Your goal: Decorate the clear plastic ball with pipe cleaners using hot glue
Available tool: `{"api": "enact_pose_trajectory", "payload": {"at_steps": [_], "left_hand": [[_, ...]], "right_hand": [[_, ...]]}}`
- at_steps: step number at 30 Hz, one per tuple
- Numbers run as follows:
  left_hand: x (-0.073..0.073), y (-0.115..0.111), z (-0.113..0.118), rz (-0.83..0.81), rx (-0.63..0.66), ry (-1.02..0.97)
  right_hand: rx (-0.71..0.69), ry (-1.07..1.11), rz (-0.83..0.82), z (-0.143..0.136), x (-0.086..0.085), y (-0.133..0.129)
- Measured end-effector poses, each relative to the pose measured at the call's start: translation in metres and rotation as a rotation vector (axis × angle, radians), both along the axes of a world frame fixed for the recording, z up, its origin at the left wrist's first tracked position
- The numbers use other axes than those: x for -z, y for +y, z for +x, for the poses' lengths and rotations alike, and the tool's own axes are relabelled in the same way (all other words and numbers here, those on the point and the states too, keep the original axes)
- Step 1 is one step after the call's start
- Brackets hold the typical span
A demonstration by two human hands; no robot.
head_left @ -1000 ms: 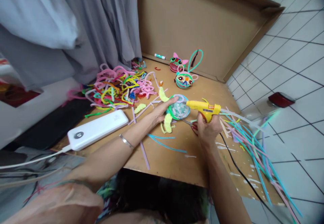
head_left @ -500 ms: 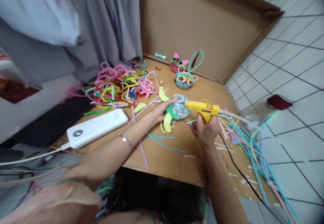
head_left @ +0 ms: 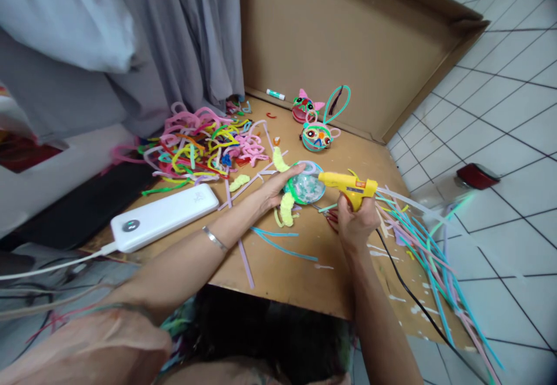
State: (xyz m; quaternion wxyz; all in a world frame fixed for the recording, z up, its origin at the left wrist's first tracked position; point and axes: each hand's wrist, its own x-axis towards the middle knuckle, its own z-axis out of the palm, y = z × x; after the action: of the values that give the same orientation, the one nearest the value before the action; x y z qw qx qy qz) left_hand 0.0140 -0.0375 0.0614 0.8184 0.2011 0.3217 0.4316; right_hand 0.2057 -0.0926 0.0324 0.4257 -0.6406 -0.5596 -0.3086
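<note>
Near the table's middle, my left hand (head_left: 277, 189) holds a round green-rimmed ornament (head_left: 308, 190) with a clear, whitish face. Yellow fuzzy pieces (head_left: 286, 209) stick out beside it, and a lilac loop lies at its top near my fingertips. My right hand (head_left: 357, 220) is wrapped round the grip of a yellow glue gun (head_left: 348, 184). The gun's nozzle points left, at the ornament's upper right edge; whether it touches cannot be made out. A clear glue stick (head_left: 404, 199) runs out of the gun's back.
A pile of coloured pipe cleaners (head_left: 204, 141) lies at the back left, a white power bank (head_left: 164, 217) in front of it. Two finished animal-face ornaments (head_left: 317, 137) stand at the back. More strips (head_left: 429, 251) and a black cord (head_left: 404, 283) lie at the right.
Almost nothing differs. The view has shifted slightly; both hands keep their holds, with the gun's nozzle still at the ornament's edge.
</note>
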Motion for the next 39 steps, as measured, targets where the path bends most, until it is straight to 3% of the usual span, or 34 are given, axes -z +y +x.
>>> {"api": "enact_pose_trajectory", "payload": {"at_steps": [31,39], "left_hand": [[0.0025,0.0014,-0.0014,0.028,0.014,-0.048],[0.0035,0.003,0.0009,0.008,-0.003,-0.034]], "right_hand": [[0.005,-0.008,0.002,0.0026,-0.0027,-0.0012],[-0.061,0.017,-0.034,0.0004,-0.0033,-0.0027]]}}
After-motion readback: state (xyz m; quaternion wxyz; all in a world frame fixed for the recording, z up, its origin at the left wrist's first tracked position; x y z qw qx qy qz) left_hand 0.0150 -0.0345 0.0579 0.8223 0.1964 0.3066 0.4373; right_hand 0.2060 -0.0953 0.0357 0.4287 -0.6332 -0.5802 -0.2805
